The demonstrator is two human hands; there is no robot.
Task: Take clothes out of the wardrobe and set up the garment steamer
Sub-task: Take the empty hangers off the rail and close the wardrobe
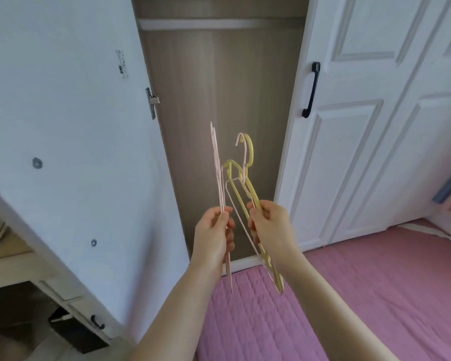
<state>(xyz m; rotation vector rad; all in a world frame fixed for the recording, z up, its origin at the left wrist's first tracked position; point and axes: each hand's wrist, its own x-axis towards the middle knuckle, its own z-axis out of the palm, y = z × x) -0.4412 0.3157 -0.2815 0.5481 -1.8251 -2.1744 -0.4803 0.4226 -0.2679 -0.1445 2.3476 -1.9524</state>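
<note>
The wardrobe [219,100] stands open in front of me, its wood-grain interior bare below a pale hanging rail [219,24]. My left hand [212,235] grips a bundle of thin pink hangers [216,162] that point upward. My right hand [268,225] holds yellow plastic hangers [249,155] together with a thin pale wire hanger; their hooks point up and their lower ends hang past my wrist. Both hands are close together at chest height in front of the opening. No clothes or steamer are in view.
The open left wardrobe door [63,126] swings out toward me with a hinge [151,101]. A closed white door with a black handle [310,89] is on the right. A pink quilted bed [349,295] lies below. A desk with drawers [63,295] sits at lower left.
</note>
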